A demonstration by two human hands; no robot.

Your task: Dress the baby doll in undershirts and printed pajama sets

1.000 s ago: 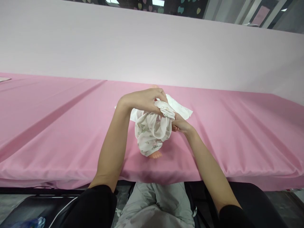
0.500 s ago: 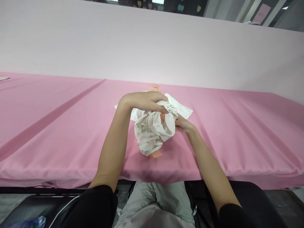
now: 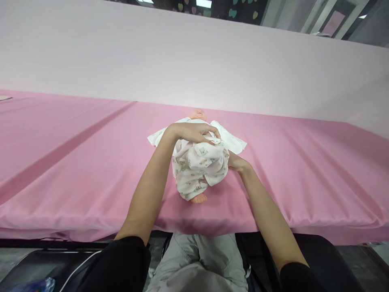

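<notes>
A baby doll (image 3: 199, 114) lies on its back on the pink-covered table, head away from me, one bare foot (image 3: 199, 198) showing near the front edge. White baby clothes (image 3: 194, 164) with a small print are bunched over its lower body. My left hand (image 3: 199, 132) reaches across the doll's middle, thumb and fingers closed on the upper edge of the bunched cloth. At the right side of the bundle is my right hand (image 3: 235, 161), its fingers hidden behind the fabric. White sleeve-like flaps (image 3: 230, 138) spread out on both sides.
The pink cover (image 3: 91, 170) has long creases and drops over the front edge. A white partition (image 3: 194, 61) rises behind the table. Black chairs (image 3: 322, 259) stand at my sides, and a corner of a flat pale item (image 3: 5, 98) shows at far left.
The opening in the bunched cloth, where the doll's skin showed, is now covered by printed fabric. My left hand has shifted slightly right and toward me; more of the doll's head shows.
</notes>
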